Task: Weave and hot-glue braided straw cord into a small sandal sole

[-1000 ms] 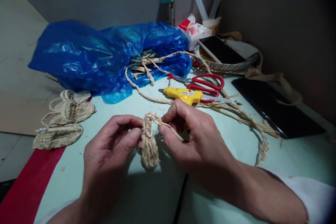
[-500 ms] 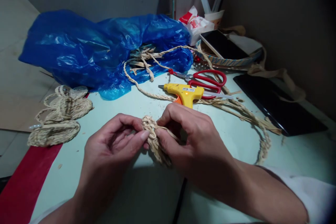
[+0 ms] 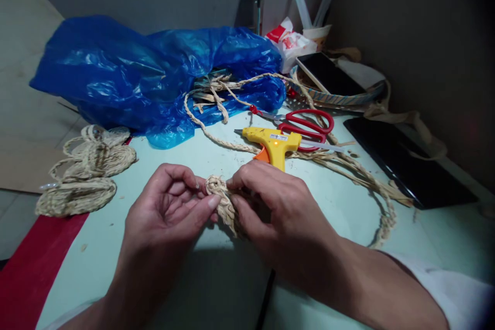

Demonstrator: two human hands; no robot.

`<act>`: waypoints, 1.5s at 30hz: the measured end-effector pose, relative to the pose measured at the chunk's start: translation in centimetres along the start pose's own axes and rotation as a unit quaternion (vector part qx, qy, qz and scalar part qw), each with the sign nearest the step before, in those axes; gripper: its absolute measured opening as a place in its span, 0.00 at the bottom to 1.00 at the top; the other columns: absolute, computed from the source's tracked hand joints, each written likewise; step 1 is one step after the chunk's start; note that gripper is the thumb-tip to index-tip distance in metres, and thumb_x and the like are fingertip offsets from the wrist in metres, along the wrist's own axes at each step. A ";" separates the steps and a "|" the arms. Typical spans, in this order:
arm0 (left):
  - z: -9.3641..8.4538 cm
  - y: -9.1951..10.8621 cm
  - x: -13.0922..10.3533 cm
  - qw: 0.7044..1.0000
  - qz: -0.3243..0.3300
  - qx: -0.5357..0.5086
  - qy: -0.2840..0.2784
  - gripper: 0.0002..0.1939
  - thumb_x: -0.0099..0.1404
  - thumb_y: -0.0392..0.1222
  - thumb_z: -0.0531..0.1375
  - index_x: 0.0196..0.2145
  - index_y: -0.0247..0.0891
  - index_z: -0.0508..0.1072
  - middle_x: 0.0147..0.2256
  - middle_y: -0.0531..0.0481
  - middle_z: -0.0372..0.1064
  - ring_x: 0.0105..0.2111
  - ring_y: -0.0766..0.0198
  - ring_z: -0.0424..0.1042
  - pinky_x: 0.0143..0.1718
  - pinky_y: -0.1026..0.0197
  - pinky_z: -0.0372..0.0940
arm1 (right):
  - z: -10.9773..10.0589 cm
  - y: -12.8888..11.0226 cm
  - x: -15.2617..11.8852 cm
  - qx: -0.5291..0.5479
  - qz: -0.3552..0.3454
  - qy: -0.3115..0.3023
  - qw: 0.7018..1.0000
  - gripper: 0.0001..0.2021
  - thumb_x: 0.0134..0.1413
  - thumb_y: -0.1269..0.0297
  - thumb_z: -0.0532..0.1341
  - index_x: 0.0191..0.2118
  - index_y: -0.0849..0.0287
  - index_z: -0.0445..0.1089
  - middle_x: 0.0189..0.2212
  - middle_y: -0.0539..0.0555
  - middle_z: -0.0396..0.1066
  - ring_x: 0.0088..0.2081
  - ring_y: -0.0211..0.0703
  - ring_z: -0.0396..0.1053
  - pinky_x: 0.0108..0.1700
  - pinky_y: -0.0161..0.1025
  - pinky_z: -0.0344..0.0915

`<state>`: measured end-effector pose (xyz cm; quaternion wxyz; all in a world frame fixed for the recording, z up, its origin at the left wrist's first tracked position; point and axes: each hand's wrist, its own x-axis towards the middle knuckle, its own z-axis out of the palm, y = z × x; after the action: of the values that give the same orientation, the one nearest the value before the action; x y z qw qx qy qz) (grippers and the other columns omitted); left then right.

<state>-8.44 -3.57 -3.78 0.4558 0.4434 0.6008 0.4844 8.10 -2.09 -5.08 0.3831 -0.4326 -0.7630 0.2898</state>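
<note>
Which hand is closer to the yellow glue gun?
Right. The right hand is just on the near side of the yellow glue gun, by its handle; the left hand is farther away, down to its left.

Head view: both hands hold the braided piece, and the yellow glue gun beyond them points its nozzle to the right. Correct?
Not quite: the head view shows the yellow glue gun with its nozzle pointing left. The rest stands: left hand and right hand hold the braided piece, the glue gun beyond them.
</note>
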 end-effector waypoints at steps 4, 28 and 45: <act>0.1 0.0 -0.1 1.000 -0.005 -0.019 0.008 0.18 0.51 0.34 0.71 0.33 0.42 0.66 0.27 0.61 0.70 0.23 0.71 0.74 0.27 0.70 0.71 | -0.2 0.0 0.1 -0.008 -0.024 -0.015 1.000 0.08 0.61 0.76 0.57 0.32 0.60 0.69 0.29 0.51 0.69 0.34 0.41 0.64 0.38 0.39 0.60; 0.1 0.1 0.0 0.991 -0.112 -0.045 -0.050 0.05 0.59 0.39 0.67 0.35 0.39 0.77 0.25 0.52 0.74 0.26 0.65 0.73 0.33 0.65 0.69 | -0.2 0.7 -0.9 -0.003 -0.109 -0.026 0.994 0.11 0.59 0.83 0.56 0.36 0.65 0.73 0.38 0.59 0.79 0.39 0.44 0.75 0.42 0.40 0.70; -0.4 0.1 0.3 0.994 -0.098 -0.045 -0.030 0.12 0.54 0.42 0.73 0.35 0.38 0.78 0.25 0.50 0.78 0.25 0.66 0.75 0.30 0.69 0.70 | -0.7 0.3 -0.7 -0.012 -0.144 -0.045 0.988 0.16 0.54 0.82 0.52 0.42 0.72 0.76 0.46 0.67 0.78 0.49 0.51 0.77 0.53 0.42 0.71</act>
<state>-8.85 -3.37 -3.63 0.5381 0.3757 0.6052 0.4505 9.06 -2.53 -5.13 0.3809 -0.3090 -0.8374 0.2412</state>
